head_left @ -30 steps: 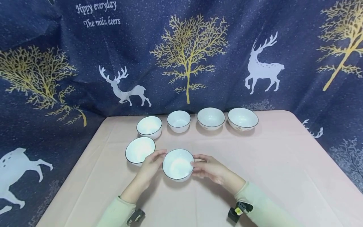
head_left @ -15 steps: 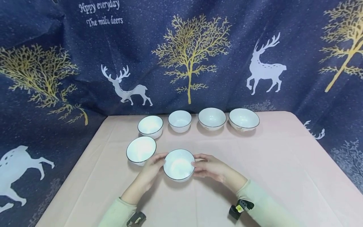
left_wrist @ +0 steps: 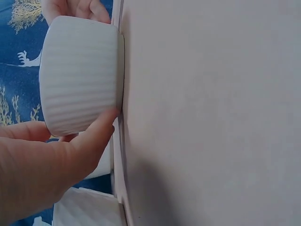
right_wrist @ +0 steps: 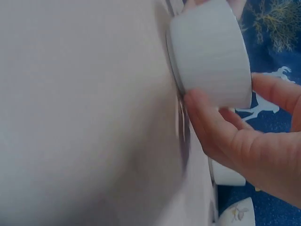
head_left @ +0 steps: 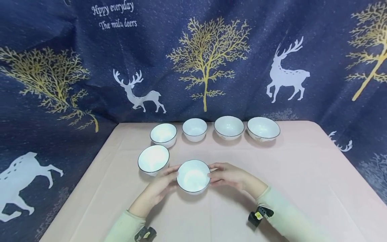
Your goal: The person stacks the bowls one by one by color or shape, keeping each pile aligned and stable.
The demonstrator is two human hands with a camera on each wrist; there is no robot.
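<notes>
A white bowl with a thin dark rim (head_left: 193, 176) is upright in front of me, held between both hands. My left hand (head_left: 158, 188) grips its left side, and my right hand (head_left: 229, 176) grips the right side, each thumb at the rim. In the left wrist view the bowl (left_wrist: 82, 75) shows a ribbed outer wall, with left fingers low on it. From the right wrist, fingers (right_wrist: 202, 106) support the bowl (right_wrist: 211, 56) near its base. I cannot tell whether the base touches the table. Just left of my left hand stands another white bowl (head_left: 153, 159).
Along the back of the pink-covered table (head_left: 302, 174) stand several more bowls: a white one (head_left: 163, 133), a smaller one (head_left: 195, 128), a wider one (head_left: 229, 127) and a flower-patterned one (head_left: 263, 127). A dark blue deer-print cloth (head_left: 181, 97) hangs behind them.
The whole scene has shifted slightly rightward in the head view. Both hands keep holding the same bowl, with hardly any movement relative to the other bowls.
</notes>
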